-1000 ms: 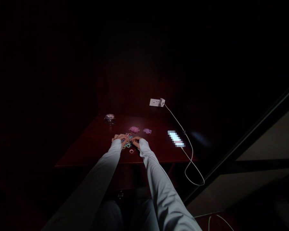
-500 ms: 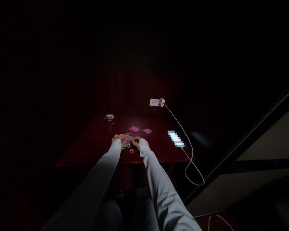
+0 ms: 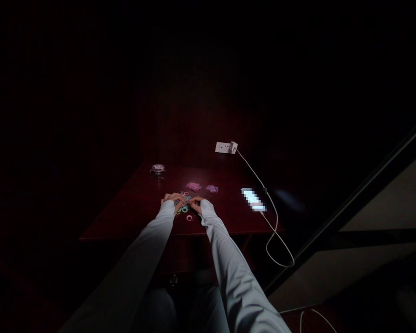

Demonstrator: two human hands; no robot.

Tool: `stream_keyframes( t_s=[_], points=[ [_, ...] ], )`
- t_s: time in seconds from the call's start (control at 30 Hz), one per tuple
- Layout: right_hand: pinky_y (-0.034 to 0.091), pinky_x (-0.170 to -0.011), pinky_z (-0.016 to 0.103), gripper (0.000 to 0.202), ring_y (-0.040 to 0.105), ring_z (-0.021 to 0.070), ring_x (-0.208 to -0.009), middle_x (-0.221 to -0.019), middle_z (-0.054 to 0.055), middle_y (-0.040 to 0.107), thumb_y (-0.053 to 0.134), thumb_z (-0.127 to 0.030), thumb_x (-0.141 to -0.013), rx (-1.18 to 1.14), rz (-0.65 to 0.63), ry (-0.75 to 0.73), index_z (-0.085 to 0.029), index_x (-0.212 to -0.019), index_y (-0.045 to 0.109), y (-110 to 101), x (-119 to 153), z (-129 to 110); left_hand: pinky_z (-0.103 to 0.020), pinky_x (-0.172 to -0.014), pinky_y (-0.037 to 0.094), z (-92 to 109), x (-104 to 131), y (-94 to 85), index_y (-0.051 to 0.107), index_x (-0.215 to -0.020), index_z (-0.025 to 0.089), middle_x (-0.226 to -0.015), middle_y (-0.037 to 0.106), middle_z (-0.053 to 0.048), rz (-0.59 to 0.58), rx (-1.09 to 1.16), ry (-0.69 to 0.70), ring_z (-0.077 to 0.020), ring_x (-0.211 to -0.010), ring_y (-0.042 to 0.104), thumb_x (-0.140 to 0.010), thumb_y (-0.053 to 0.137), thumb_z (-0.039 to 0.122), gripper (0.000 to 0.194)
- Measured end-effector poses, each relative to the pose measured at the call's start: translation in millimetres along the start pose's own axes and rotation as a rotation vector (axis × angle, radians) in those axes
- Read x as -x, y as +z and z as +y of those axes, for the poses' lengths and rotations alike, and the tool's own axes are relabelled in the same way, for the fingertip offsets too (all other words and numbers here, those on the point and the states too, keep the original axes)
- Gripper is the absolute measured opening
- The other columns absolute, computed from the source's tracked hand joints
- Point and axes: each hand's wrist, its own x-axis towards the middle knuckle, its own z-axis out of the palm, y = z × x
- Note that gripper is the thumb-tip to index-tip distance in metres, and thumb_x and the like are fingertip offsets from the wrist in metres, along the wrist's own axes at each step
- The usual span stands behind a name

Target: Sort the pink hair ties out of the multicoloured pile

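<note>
Over a pile of small coloured bands (image 3: 184,209) on the dark red table, my left hand (image 3: 173,199) rests at the left side, fingers bent together. My right hand (image 3: 196,201) is at the pile's right side with its fingertips pinched. Whatever lies between the fingertips of either hand is too small to make out. One pink band (image 3: 189,218) lies apart, nearer the table's front edge. Behind the hands are a pink heap of small pieces (image 3: 193,186) and a smaller purple heap (image 3: 212,189).
A round clear container (image 3: 158,169) stands at the table's back left. A lit phone (image 3: 253,200) lies at the right, its white cable (image 3: 277,217) looping past the table edge up to a wall socket (image 3: 223,147).
Both hands hold nearly the same place over the pile; only slight finger movement shows.
</note>
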Motion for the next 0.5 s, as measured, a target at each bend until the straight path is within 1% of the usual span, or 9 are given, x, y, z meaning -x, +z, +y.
stream_keyframes(
  t_s=[0.13, 0.3, 0.5],
  points=[
    [0.051, -0.077, 0.029, 0.017, 0.065, 0.019, -0.081, -0.087, 0.001, 0.078, 0.072, -0.034, -0.085, -0.022, -0.008, 0.005, -0.024, -0.093, 0.085, -0.4, 1.2, -1.7, -0.041, -0.104, 0.043, -0.4, 0.9, 0.6, 0.086, -0.087, 0.029, -0.124, 0.084, 0.001, 0.0, -0.008, -0.015, -0.0273, -0.123, 0.064, -0.095, 0.075, 0.026, 0.013],
    [0.052, -0.079, 0.029, 0.016, 0.065, 0.0191, -0.081, -0.087, 0.001, 0.078, 0.073, -0.033, -0.084, -0.038, -0.006, 0.014, -0.025, -0.092, 0.085, -1.6, 3.2, -4.2, -0.04, -0.103, 0.044, 1.4, 4.9, -1.6, 0.086, -0.089, 0.029, -0.125, 0.083, 0.001, 0.02, 0.004, 0.034, -0.0264, -0.123, 0.064, -0.097, 0.073, 0.028, 0.015],
    [0.051, -0.079, 0.029, 0.017, 0.064, 0.0189, -0.08, -0.088, 0.002, 0.078, 0.072, -0.03, -0.083, -0.028, -0.02, 0.02, -0.024, -0.092, 0.085, -0.6, 1.2, -3.7, -0.043, -0.106, 0.043, 1.3, 0.7, -0.6, 0.087, -0.089, 0.029, -0.127, 0.083, -0.001, -0.016, -0.019, -0.02, -0.0278, -0.124, 0.064, -0.094, 0.075, 0.026, 0.013]
  ],
)
